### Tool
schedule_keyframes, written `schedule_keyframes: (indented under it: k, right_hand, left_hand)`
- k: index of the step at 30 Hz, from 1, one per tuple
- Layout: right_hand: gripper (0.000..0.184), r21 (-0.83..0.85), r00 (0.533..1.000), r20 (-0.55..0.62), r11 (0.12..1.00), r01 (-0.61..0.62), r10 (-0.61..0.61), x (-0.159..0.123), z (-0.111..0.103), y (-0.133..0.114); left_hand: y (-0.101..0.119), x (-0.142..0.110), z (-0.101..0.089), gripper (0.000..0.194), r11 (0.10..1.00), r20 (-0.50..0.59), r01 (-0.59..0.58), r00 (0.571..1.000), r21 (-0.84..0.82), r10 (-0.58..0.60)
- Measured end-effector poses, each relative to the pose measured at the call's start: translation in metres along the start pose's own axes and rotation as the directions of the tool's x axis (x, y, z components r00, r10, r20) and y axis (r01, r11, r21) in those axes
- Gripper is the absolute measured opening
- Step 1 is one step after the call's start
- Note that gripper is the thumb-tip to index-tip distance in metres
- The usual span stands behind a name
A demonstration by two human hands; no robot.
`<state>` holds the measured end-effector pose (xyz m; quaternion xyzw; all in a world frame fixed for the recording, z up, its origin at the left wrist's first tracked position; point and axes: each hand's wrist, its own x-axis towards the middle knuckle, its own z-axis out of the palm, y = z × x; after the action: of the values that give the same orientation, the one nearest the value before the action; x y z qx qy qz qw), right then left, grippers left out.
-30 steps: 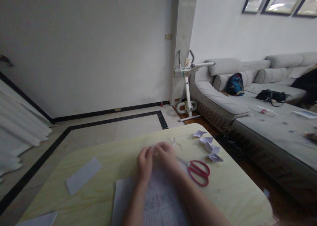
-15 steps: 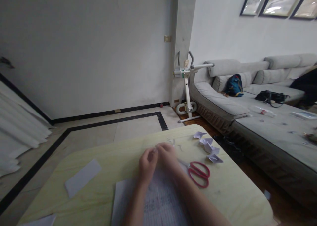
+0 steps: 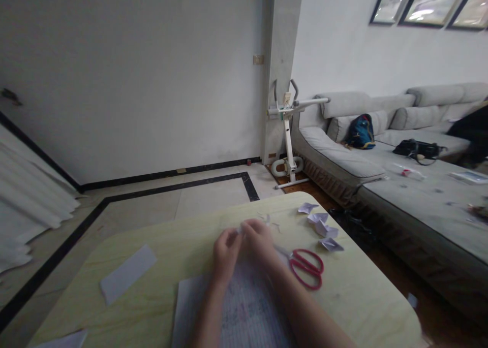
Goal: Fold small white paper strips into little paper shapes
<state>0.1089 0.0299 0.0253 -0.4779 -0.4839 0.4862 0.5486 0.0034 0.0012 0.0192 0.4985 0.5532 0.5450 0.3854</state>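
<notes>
My left hand (image 3: 224, 251) and my right hand (image 3: 259, 241) meet at the middle of a pale yellow table (image 3: 160, 282), fingers curled together round a small piece of white paper (image 3: 239, 230) that barely shows between them. Both hands rest over a lined printed sheet (image 3: 244, 312) at the near edge. Red-handled scissors (image 3: 305, 266) lie just right of my right hand. Several small folded paper pieces (image 3: 324, 228) sit at the far right of the table.
A white paper strip (image 3: 127, 273) lies on the table's left, another sheet (image 3: 64, 340) at the near left corner. Small scraps (image 3: 269, 219) lie beyond my hands. A grey sofa (image 3: 400, 170) with bags stands right, an exercise bike (image 3: 287, 134) beyond.
My hands have stayed together on the small paper, the left fingers shifting slightly. The view has tipped a little.
</notes>
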Motion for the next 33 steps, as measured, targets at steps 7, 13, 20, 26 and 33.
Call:
schedule_keyframes:
  k: [7, 13, 20, 26, 33]
  right_hand:
    - [0.013, -0.066, 0.995, 0.026, 0.993, 0.094, -0.093, -0.003, 0.0, -0.005]
    - [0.009, -0.092, 0.992, 0.076, 0.99, 0.108, -0.102, -0.004, 0.001, -0.009]
    - [0.011, -0.014, 0.999, 0.04, 0.999, 0.034, -0.034, -0.004, 0.003, -0.011]
    - [0.012, -0.148, 0.992, 0.106, 0.986, 0.083, -0.067, -0.009, 0.003, -0.011]
    - [0.017, -0.193, 0.99, 0.059, 0.972, 0.136, -0.127, -0.011, 0.006, -0.006]
  left_hand:
    - [-0.006, 0.003, -0.002, 0.025, 0.998, -0.054, -0.053, 0.997, 0.025, 0.054]
    - [-0.009, 0.006, -0.005, 0.028, 0.997, -0.112, -0.078, 0.99, 0.03, 0.081]
    - [-0.003, 0.005, -0.004, 0.03, 0.999, -0.101, -0.034, 0.994, -0.004, 0.033]
    - [-0.003, 0.005, -0.005, 0.03, 0.999, -0.219, -0.039, 0.975, -0.002, 0.038]
    - [-0.008, 0.005, -0.007, 0.03, 0.994, -0.207, -0.074, 0.974, 0.085, 0.09]
